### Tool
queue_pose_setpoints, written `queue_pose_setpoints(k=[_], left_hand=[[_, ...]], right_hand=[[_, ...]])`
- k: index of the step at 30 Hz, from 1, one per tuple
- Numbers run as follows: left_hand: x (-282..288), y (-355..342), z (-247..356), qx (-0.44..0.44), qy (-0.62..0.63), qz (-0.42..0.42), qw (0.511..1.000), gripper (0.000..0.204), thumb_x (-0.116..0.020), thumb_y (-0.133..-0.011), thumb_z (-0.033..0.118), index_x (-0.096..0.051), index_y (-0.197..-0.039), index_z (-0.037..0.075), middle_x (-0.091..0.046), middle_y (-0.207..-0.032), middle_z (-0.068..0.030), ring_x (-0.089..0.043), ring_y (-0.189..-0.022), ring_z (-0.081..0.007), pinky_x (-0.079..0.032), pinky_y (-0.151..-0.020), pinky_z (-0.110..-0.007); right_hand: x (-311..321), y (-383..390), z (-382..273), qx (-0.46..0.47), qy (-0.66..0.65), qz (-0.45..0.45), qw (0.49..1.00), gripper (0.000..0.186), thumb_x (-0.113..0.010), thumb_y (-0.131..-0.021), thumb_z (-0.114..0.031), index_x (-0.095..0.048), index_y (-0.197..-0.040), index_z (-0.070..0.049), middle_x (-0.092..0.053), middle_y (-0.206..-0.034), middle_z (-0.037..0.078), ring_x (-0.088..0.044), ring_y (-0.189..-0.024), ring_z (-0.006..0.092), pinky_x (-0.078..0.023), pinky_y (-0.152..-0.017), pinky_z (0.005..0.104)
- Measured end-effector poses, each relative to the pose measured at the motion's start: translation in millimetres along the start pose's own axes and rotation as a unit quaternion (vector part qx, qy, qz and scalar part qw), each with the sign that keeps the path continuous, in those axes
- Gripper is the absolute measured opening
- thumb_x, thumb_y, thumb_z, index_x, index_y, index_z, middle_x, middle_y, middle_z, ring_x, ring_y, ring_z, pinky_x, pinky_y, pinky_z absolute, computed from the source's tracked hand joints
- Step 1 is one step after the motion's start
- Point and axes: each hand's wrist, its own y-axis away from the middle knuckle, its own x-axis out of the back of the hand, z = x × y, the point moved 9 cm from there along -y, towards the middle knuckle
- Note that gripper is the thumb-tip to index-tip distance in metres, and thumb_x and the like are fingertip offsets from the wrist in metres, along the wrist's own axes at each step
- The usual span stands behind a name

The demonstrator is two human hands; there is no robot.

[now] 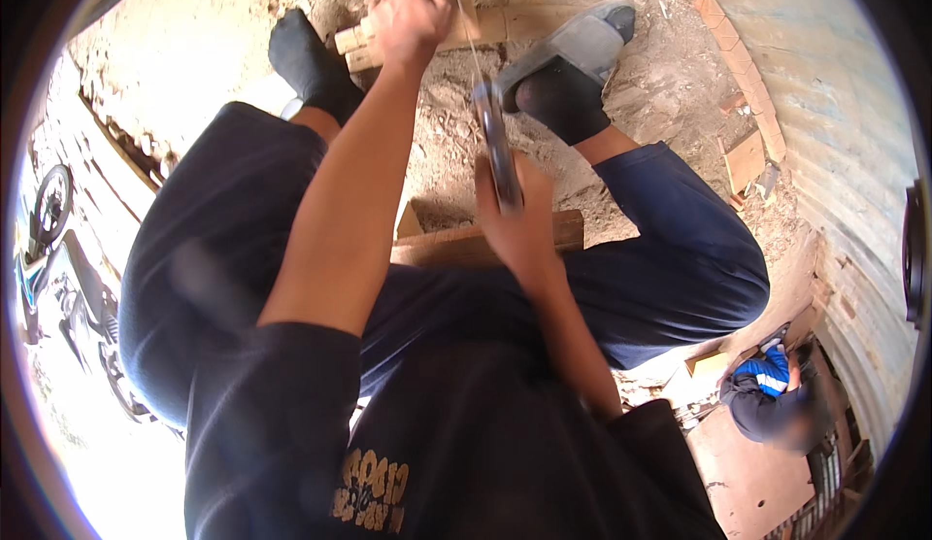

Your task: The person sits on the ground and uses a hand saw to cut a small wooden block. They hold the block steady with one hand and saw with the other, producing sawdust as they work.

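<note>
My right hand [524, 215] is closed round the dark handle of a handsaw [496, 142]. The thin blade, seen almost edge-on, runs away from me and meets a pale length of wood [497, 25] lying across the ground. On the left of the blade, my left hand [413, 20] bears down on that wood with its fingers curled over it; the fingertips are hidden. My right foot, in a black sock and grey slipper [573, 50], rests against the right end of the wood. The left foot in a black sock [309, 59] is by its left end.
A wooden block [490, 241] lies between my thighs. Bricks [743, 74] edge the dirt floor along a corrugated metal wall [825, 74] to the right. Another person [772, 394] is at the lower right beside a flat board [748, 482]. A motorcycle [83, 307] stands at far left.
</note>
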Motion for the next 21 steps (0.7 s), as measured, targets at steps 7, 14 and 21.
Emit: queue_pose_setpoints(k=[7,14,21], left_hand=[[18,0,0,-0.014,0.016,0.036,0.999,0.039,-0.035,-0.094,0.032,-0.067,-0.096,0.011,-0.067,-0.069,-0.0178,-0.065,-0.062,-0.0291,-0.044,-0.087,-0.047],[14,3,-4,-0.006,-0.011,0.037,0.999,0.046,-0.039,-0.092,0.039,-0.071,-0.081,0.008,-0.07,-0.079,-0.0189,-0.067,-0.072,-0.0348,-0.046,-0.085,-0.044],[17,5,4,0.027,0.031,-0.015,0.999,0.039,-0.041,-0.087,0.032,-0.07,-0.094,0.007,-0.07,-0.087,-0.0219,-0.068,-0.085,-0.0354,-0.043,-0.091,-0.046]], right_hand=[[14,28,1,0.08,-0.062,0.064,0.993,0.007,-0.063,-0.088,-0.004,-0.061,-0.087,0.002,-0.057,-0.062,0.015,-0.06,-0.051,0.0225,-0.043,-0.05,0.0342],[-7,35,32,0.075,-0.055,0.055,0.994,0.009,-0.063,-0.087,-0.005,-0.063,-0.093,0.001,-0.061,-0.065,0.017,-0.065,-0.056,0.0286,-0.047,-0.052,0.0341],[-15,-30,2,0.042,-0.042,0.05,0.997,0.018,-0.063,-0.087,-0.002,-0.064,-0.103,0.005,-0.059,-0.061,0.015,-0.063,-0.053,0.0217,-0.046,-0.05,0.0316]])
